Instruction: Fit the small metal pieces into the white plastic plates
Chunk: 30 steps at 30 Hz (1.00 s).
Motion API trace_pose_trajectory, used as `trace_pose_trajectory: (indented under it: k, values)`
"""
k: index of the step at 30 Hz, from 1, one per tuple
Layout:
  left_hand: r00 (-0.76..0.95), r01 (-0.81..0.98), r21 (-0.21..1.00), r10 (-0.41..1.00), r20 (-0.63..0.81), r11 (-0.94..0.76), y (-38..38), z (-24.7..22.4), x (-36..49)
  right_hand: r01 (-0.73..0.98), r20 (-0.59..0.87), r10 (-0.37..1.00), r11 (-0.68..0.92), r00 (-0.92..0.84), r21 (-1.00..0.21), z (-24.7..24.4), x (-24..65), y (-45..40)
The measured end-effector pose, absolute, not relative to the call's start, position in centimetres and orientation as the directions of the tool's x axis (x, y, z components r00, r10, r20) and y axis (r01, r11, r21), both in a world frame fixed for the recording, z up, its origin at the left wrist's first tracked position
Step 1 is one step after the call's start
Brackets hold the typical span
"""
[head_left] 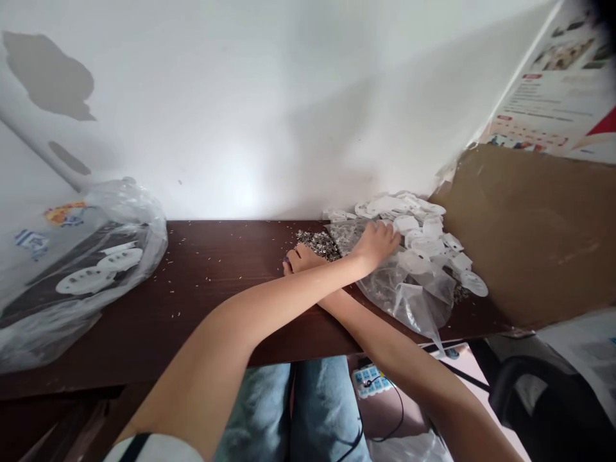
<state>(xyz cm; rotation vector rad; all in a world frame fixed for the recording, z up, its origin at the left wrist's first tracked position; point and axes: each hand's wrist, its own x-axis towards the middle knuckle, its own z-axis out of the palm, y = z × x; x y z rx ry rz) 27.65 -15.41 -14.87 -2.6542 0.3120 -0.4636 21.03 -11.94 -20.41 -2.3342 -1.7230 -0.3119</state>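
My forearms cross, the left over the right. My left hand [376, 245] is on the right, over a clear plastic bag [423, 298] and against a heap of flat white plastic pieces [426, 247]. Its fingers are curled, and their tips are hidden. My right hand [305, 258] lies further left, at the near edge of a pile of small metal parts [320, 242]. Its fingers are bent together, and whatever may be between them is too small to make out. A spot of purple shows at one fingertip.
A large clear bag [154, 224] on the left holds several white oval pieces [86, 280]. Tiny slivers are scattered on the dark brown table [231, 256]. Cardboard [529, 237] stands at the right. Below are a power strip [370, 380] with cables and my knees.
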Motion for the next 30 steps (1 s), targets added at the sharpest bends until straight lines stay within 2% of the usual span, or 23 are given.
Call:
trace_pose_trajectory:
  k: [5, 9, 12, 15, 18, 20, 22, 24, 26, 30]
  values:
    - [0.839, -0.255, -0.443, -0.425, 0.341, -0.860, -14.8, -16.1, 30.4, 0.966, 0.286, 0.926, -0.258, 0.246, 0.007, -20.1, 20.5, -12.0]
    - [0.762, -0.333, -0.315, -0.450, 0.465, -0.889, -13.2, -14.9, 29.1, 0.958, 0.268, 0.923, -0.287, 0.275, 0.006, -19.8, 20.6, -12.3]
    - [0.756, -0.362, -0.076, -0.340, 0.559, -0.929, -10.7, -12.3, 26.8, 0.955, 0.282, 0.915, -0.297, 0.288, -0.013, -19.8, 20.7, -12.5]
    - [0.797, -0.334, 0.223, -0.149, 0.585, -0.916, -6.4, -9.9, 23.6, 0.948, 0.306, 0.898, -0.309, 0.317, -0.076, -19.7, 20.6, -12.8]
    - [0.789, -0.160, 0.472, 0.175, 0.589, -0.867, -1.0, -10.0, 19.9, 0.962, 0.343, 0.901, -0.267, 0.267, -0.049, -19.1, 20.5, -13.2]
    - [0.747, 0.007, 0.584, 0.392, 0.537, -0.812, 2.4, -11.5, 17.4, 0.974, 0.367, 0.905, -0.225, 0.214, -0.013, -18.6, 20.9, -13.6]
    - [0.728, 0.134, 0.659, 0.525, 0.441, -0.740, 4.9, -13.8, 15.2, 0.966, 0.419, 0.875, -0.258, 0.243, -0.022, -18.0, 21.9, -14.1]
    - [0.733, 0.154, 0.699, 0.555, 0.393, -0.698, 6.2, -16.0, 13.3, 0.937, 0.492, 0.803, -0.338, 0.337, -0.089, -17.5, 23.4, -14.7]
    - [0.758, 0.109, 0.726, 0.530, 0.381, -0.679, 6.5, -17.6, 12.0, 0.916, 0.503, 0.767, -0.362, 0.399, -0.174, -17.2, 25.0, -15.3]
    - [0.807, 0.034, 0.813, 0.495, 0.321, -0.581, 6.4, -19.1, 10.8, 0.925, 0.428, 0.821, -0.311, 0.377, -0.218, -17.1, 27.1, -16.0]
